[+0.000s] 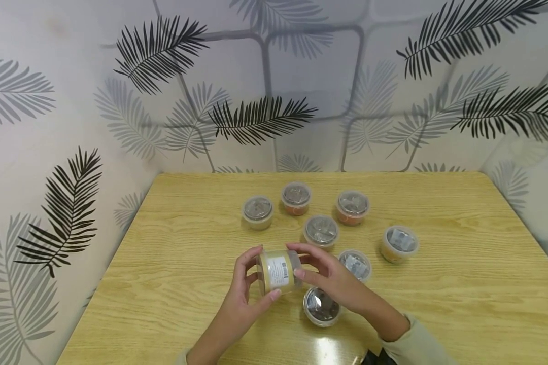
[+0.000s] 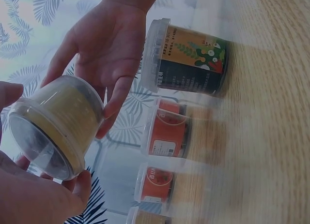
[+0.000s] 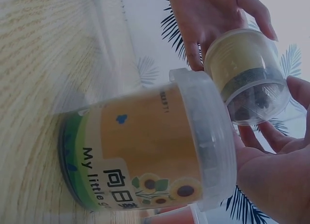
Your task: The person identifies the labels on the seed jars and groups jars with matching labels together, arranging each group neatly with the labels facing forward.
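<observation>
Both hands hold a clear plastic tub (image 1: 278, 274) with a yellow wrap and a white barcode label, raised over the table and turned on its side. My left hand (image 1: 242, 299) grips its left end, thumb below and fingers above. At the other end, the right hand (image 1: 331, 276) pinches the clear part between thumb and fingers. Dark contents show through that end of the yellow tub (image 3: 247, 79) in the right wrist view. Just below the right hand stands a tub with a dark top (image 1: 321, 306). Another lidded tub (image 1: 354, 264) is partly hidden behind that hand.
Several more lidded tubs stand upright behind the hands, among them a grey-topped one (image 1: 321, 230), a red-labelled one (image 1: 352, 207) and one at the right (image 1: 399, 244). A sunflower-labelled tub (image 3: 150, 146) looms close in the right wrist view. The wooden table (image 1: 178, 243) meets a leaf-patterned wall (image 1: 310, 71).
</observation>
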`<state>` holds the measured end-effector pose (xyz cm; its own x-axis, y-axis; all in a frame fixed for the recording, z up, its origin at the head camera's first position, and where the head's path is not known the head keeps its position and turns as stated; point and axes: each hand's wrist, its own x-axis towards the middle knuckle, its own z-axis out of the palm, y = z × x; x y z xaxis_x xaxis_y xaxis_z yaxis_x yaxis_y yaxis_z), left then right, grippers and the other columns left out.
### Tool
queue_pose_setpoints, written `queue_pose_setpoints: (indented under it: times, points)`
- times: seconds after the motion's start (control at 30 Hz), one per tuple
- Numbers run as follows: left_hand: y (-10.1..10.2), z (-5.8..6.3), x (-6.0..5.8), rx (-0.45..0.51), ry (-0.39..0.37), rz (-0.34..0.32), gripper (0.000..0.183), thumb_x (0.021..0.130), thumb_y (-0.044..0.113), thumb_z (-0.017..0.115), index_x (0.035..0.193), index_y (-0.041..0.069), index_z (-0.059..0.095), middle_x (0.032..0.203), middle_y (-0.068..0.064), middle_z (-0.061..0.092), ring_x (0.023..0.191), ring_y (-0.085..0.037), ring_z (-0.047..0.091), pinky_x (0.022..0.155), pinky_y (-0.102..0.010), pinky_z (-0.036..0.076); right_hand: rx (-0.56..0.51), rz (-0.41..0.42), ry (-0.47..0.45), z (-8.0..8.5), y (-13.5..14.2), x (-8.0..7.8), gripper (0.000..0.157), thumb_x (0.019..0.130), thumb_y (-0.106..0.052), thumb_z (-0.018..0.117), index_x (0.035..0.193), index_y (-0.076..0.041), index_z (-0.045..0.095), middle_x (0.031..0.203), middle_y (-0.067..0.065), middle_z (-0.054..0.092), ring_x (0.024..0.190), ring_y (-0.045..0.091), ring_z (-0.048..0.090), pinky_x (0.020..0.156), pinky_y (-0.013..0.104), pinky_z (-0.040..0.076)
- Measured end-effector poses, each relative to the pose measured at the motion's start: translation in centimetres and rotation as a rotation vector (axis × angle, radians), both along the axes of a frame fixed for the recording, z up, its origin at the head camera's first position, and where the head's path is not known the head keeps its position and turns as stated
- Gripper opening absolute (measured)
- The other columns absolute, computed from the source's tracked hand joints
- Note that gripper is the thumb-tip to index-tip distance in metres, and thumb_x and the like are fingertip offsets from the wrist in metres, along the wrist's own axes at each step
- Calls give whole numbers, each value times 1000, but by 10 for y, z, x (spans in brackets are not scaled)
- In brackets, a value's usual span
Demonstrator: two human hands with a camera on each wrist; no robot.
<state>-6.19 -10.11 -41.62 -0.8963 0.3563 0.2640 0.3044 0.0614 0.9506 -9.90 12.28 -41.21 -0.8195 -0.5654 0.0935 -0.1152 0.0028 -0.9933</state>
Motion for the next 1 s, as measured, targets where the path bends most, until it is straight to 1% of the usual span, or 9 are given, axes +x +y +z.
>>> queue_pose_setpoints:
  times: [0.2, 0.27, 0.33, 0.4, 0.57, 0.63, 0.77, 0.93, 1.0]
  points:
    - [0, 0, -1, -13, -40, 10, 67, 91, 12, 57, 143, 16, 16, 146, -6, 15, 129, -28, 19, 103, -48, 27, -36, -2, 2, -1, 0, 1, 48, 94, -14, 56, 139, -16, 40, 141, 4, 38, 125, 28, 40, 91, 35, 47]
    - [0, 0, -1, -15, -62, 10, 64, 93, 12, 55, 143, 16, 15, 146, -7, 14, 129, -29, 20, 102, -51, 27, -48, -4, 12, -1, 0, 1, 49, 93, -12, 57, 139, -15, 40, 141, 4, 38, 125, 28, 39, 90, 35, 47]
    - [1, 0, -2, -20, -89, 9, 63, 94, 13, 53, 143, 15, 13, 147, -8, 13, 128, -30, 21, 100, -50, 28, -74, 0, 19, -2, 0, 1, 49, 93, -11, 58, 139, -14, 40, 140, 6, 38, 125, 28, 39, 91, 35, 46]
    - [1, -1, -2, -27, -117, 8, 62, 95, 14, 51, 143, 16, 12, 147, -7, 13, 127, -30, 23, 99, -48, 29, -113, 12, 31, -2, -1, 0, 51, 92, -7, 58, 139, -9, 39, 140, 9, 37, 126, 30, 37, 93, 36, 45]
    - [1, -3, -4, -40, -159, 25, 59, 97, 19, 49, 143, 22, 12, 146, -5, 14, 124, -28, 29, 96, -44, 33, -176, 30, 47, -3, -1, 0, 53, 89, 0, 60, 137, 0, 38, 139, 14, 36, 126, 32, 36, 98, 37, 41]
    - [1, -4, -4, -33, -177, 21, 58, 98, 19, 47, 143, 24, 12, 145, -5, 13, 122, -30, 31, 95, -41, 37, -176, 24, 44, -3, -1, 0, 54, 88, 0, 62, 137, 0, 38, 139, 13, 37, 127, 31, 36, 99, 37, 40]
    - [0, -4, -4, -17, -215, -9, 57, 99, 19, 44, 144, 20, 9, 144, -8, 10, 119, -33, 32, 90, -34, 45, -179, 17, 45, -3, -2, -1, 56, 86, 0, 64, 136, 0, 39, 138, 12, 38, 127, 30, 37, 100, 36, 39]
    - [0, -5, -4, 3, -228, -16, 58, 98, 18, 45, 144, 17, 9, 141, -10, 11, 119, -32, 31, 90, -30, 44, -186, 16, 80, -3, -2, 0, 57, 84, 1, 66, 135, 3, 39, 137, 13, 39, 128, 28, 38, 100, 37, 38]
    - [0, -5, -4, 17, -227, -12, 59, 98, 17, 47, 144, 17, 10, 141, -10, 12, 119, -31, 32, 91, -30, 44, -178, 13, 93, -3, -2, 0, 57, 84, 0, 66, 135, 0, 41, 137, 11, 39, 128, 26, 37, 100, 37, 38]
